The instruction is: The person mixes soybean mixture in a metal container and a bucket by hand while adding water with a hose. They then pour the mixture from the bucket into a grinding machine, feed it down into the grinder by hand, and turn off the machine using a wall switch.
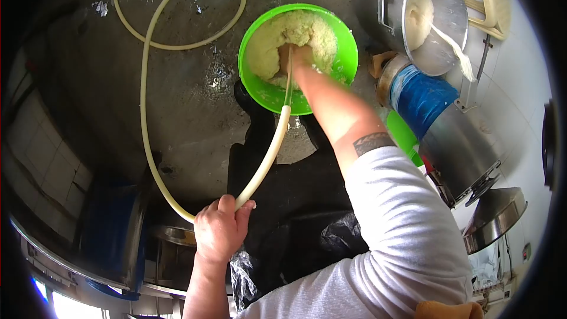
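My left hand (221, 229) is closed around a cream-coloured hose (273, 147) below the bowl. From the hose's end a clear stream of water (289, 88) runs up into a bright green bowl (349, 53). Pale yellow, crumbly, wet mash (304, 26) fills much of the bowl, heaped toward the far side. My right hand (300, 57) reaches down into the mash beside the stream. Its fingers are mostly hidden there, so their grip does not show.
The hose loops across the wet grey floor (195, 106) at left. To the right lie a large metal pot (384, 6) with a pale strip over its rim, a blue plastic-wrapped container (422, 97) and a metal vessel (463, 142). A cream chair (493, 6) stands behind.
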A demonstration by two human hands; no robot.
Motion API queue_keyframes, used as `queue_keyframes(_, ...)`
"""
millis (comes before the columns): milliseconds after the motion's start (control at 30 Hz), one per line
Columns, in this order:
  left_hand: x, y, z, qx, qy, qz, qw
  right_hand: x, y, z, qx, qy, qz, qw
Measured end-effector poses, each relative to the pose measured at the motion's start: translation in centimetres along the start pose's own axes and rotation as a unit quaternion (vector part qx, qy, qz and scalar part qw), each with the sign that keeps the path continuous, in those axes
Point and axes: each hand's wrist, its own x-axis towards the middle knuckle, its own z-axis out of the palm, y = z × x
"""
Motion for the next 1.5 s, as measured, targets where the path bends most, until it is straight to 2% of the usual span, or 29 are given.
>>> queue_keyframes(133,-1.1,0.0,-0.3,-0.006,0.014,0.006,1.0,-2.0,0.7,-3.6,0.072,-0.017,0.064,0.995)
queue_keyframes(200,-1.6,0.2,-0.4,-0.02,0.012,0.016,1.0,-3.4,1.2,-5.3,0.072,-0.045,-0.009,0.996)
queue_keyframes(233,-1.8,0.4,-0.5,-0.016,0.009,0.018,1.0,-5.0,1.2,-6.6,0.175,-0.009,-0.008,0.984)
queue_keyframes(267,-2.0,0.6,-0.5,-0.02,0.006,0.019,1.0,-5.6,1.1,-7.4,0.173,-0.011,-0.005,0.985)
queue_keyframes(333,-1.8,0.7,-0.3,-0.028,0.007,0.028,0.999,-5.5,0.9,-7.6,0.164,0.164,-0.072,0.97)
queue_keyframes(367,-1.5,0.8,-0.3,-0.026,0.005,0.03,0.999,-5.3,0.6,-7.5,0.166,0.164,-0.068,0.97)
queue_keyframes(467,-1.1,0.8,-0.5,-0.001,0.0,0.02,1.0,-3.7,-0.9,-6.4,0.016,0.264,-0.065,0.962)
queue_keyframes(533,-1.8,0.2,-2.2,-0.03,-0.028,0.089,0.995,-1.2,-1.6,-6.0,-0.108,0.015,0.003,0.994)
queue_keyframes(667,-3.5,-0.1,-5.4,-0.04,-0.039,0.127,0.99,0.7,-1.1,-2.6,-0.049,-0.055,-0.002,0.997)
queue_keyframes(700,-3.7,-0.2,-5.6,-0.028,-0.028,0.105,0.994,-0.2,-1.2,-3.8,-0.051,-0.049,-0.004,0.997)
queue_keyframes(767,-3.5,-0.1,-5.2,-0.007,0.004,0.058,0.998,-3.7,-1.4,-6.0,-0.039,-0.126,-0.027,0.991)
queue_keyframes(867,-2.8,-0.5,-4.1,0.037,0.031,-0.026,0.998,-7.9,-0.3,-7.6,0.002,-0.066,-0.061,0.996)
queue_keyframes(900,-2.5,-0.5,-3.7,0.035,0.033,-0.024,0.999,-9.5,0.5,-7.4,0.0,-0.064,-0.059,0.996)
queue_keyframes(967,-2.0,-0.4,-3.1,0.075,-0.004,-0.069,0.995,-12.8,1.8,-6.2,0.016,0.049,0.046,0.998)
queue_keyframes(1000,-1.8,-0.1,-2.8,0.075,-0.004,-0.069,0.995,-13.1,1.6,-4.9,0.016,0.049,0.047,0.998)
queue_keyframes(1067,-1.8,1.0,-2.2,0.079,-0.048,-0.043,0.995,-13.6,0.1,-2.5,0.127,-0.029,0.134,0.982)
queue_keyframes(1100,-2.2,1.6,-2.2,0.068,-0.049,-0.024,0.996,-14.1,-1.5,-2.4,0.18,-0.036,0.156,0.971)
queue_keyframes(1167,-2.9,2.5,-3.2,0.061,-0.06,-0.022,0.996,-13.3,-4.1,0.0,0.28,-0.002,0.147,0.949)
queue_keyframes(1200,-3.3,2.8,-3.8,0.052,-0.073,-0.022,0.996,-11.7,-5.8,1.7,0.217,0.038,0.124,0.968)
queue_keyframes(1233,-3.9,2.7,-4.3,0.048,-0.046,-0.027,0.997,-11.0,-7.1,2.8,0.24,0.131,0.078,0.959)
queue_keyframes(1267,-4.0,2.4,-4.7,0.053,-0.05,-0.026,0.997,-10.2,-8.2,3.3,0.246,0.129,0.081,0.957)
queue_keyframes(1333,-4.3,1.6,-5.4,0.084,-0.023,-0.063,0.994,-9.3,-9.1,3.4,0.423,0.1,-0.037,0.9)
queue_keyframes(1367,-4.2,1.2,-5.2,0.095,-0.027,-0.059,0.993,-10.0,-8.5,3.8,0.426,0.1,-0.034,0.898)
queue_keyframes(1433,-3.8,1.8,-4.8,0.095,-0.045,-0.038,0.994,-13.1,-5.9,2.2,0.286,0.079,-0.095,0.95)
queue_keyframes(1467,-3.4,2.3,-4.6,0.092,-0.062,-0.016,0.994,-14.6,-4.0,0.7,0.115,-0.06,-0.057,0.99)
queue_keyframes(1500,-2.8,3.2,-4.1,0.083,-0.071,-0.005,0.994,-15.3,-1.6,2.1,0.033,-0.012,-0.042,0.998)
